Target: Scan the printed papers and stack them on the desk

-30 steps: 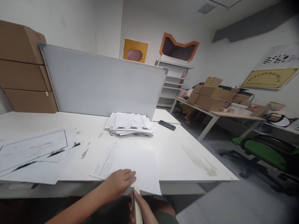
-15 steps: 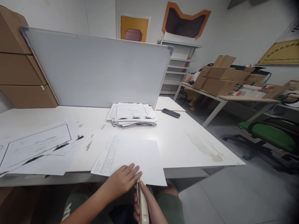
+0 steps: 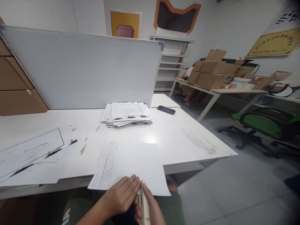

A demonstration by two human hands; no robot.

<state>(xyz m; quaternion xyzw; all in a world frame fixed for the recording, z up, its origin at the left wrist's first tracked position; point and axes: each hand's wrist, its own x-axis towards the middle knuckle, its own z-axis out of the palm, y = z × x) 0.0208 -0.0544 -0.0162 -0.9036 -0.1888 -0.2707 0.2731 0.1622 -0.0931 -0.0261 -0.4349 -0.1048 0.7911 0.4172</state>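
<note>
Place: office | beyond fingers [image 3: 130,185]: white desk [image 3: 178,137], paper stack [image 3: 126,114], whiteboard [image 3: 82,68] | right of fingers: green swivel chair [image 3: 260,123], cardboard boxes [image 3: 211,75]

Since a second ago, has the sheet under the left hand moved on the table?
Yes: the sheet slid toward the person, and now overhangs the table's front edge more.

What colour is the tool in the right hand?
Pale cream, clearest in the head view; the right hand holds the tool at the edge of the white sheet.
</note>
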